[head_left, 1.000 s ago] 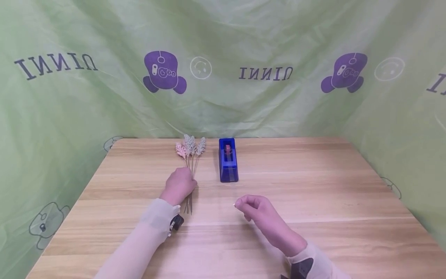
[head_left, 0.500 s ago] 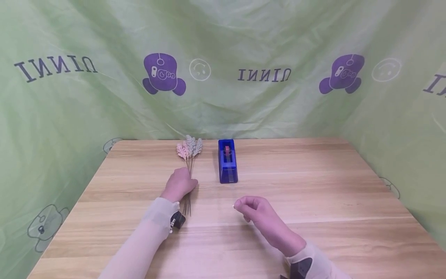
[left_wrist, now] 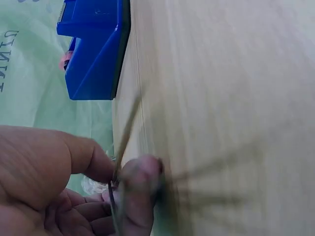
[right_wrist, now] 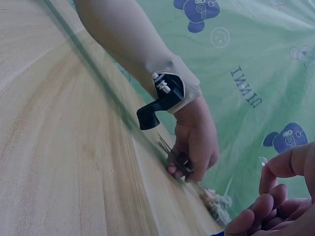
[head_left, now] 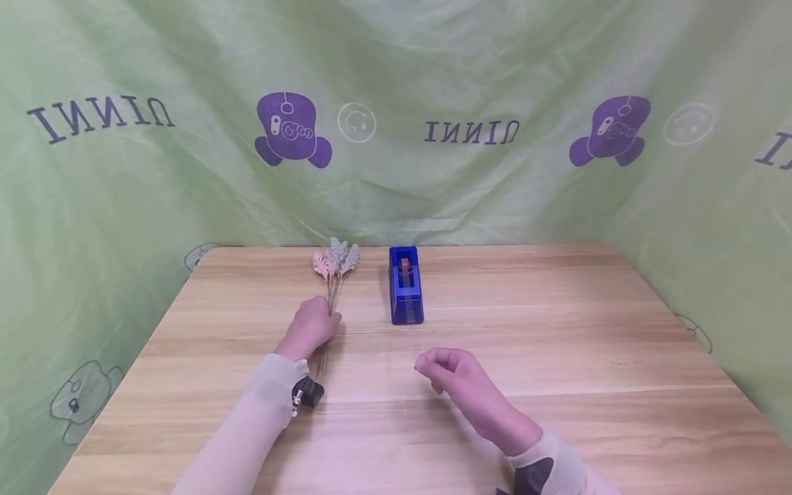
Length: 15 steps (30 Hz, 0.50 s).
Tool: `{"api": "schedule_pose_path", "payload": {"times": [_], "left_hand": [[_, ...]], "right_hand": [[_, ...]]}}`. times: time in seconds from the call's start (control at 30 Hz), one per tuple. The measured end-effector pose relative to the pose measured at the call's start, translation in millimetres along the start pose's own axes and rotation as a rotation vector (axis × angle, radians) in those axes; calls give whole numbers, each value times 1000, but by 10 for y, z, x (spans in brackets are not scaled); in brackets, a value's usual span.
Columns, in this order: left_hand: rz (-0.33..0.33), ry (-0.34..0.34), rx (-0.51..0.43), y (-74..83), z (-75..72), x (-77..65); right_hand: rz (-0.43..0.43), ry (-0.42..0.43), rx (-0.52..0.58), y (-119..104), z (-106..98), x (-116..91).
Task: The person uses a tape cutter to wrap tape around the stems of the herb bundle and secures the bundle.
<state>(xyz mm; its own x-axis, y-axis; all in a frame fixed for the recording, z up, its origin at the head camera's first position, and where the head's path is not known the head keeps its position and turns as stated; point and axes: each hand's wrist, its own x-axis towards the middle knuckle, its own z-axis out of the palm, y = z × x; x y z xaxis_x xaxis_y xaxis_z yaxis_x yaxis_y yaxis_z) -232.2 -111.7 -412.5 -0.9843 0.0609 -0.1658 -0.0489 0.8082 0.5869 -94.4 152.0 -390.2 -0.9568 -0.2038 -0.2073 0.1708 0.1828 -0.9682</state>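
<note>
Left hand (head_left: 311, 324) pinches flowers (head_left: 337, 256); right hand (head_left: 469, 385), film (right_wrist: 263, 161) — readable only in right-wrist view. Dispenser (head_left: 408, 311), roll (head_left: 405, 266) inside, near table's (head_left: 557, 330) far edge.

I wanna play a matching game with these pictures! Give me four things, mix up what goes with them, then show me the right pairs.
1. tape dispenser
2. left hand
3. right hand
4. cloth backdrop

A. pinching a small clear bit
B. green with purple pictures
C. holding flower stems
D. blue, standing on the table

Pairs: 1-D, 2-C, 3-A, 4-B
</note>
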Motion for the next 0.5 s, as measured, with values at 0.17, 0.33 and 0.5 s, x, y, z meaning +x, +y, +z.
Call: {"api": "schedule_pose_path", "payload": {"times": [0.17, 0.33, 0.5], "left_hand": [[5, 33, 28, -17, -27, -10], [-4, 55, 55, -71, -27, -19], [9, 112, 74, -145, -29, -56]], "right_hand": [[-8, -2, 2, -3, -10, 2], [-11, -8, 6, -5, -15, 1], [-11, -15, 9, -7, -14, 0]]}}
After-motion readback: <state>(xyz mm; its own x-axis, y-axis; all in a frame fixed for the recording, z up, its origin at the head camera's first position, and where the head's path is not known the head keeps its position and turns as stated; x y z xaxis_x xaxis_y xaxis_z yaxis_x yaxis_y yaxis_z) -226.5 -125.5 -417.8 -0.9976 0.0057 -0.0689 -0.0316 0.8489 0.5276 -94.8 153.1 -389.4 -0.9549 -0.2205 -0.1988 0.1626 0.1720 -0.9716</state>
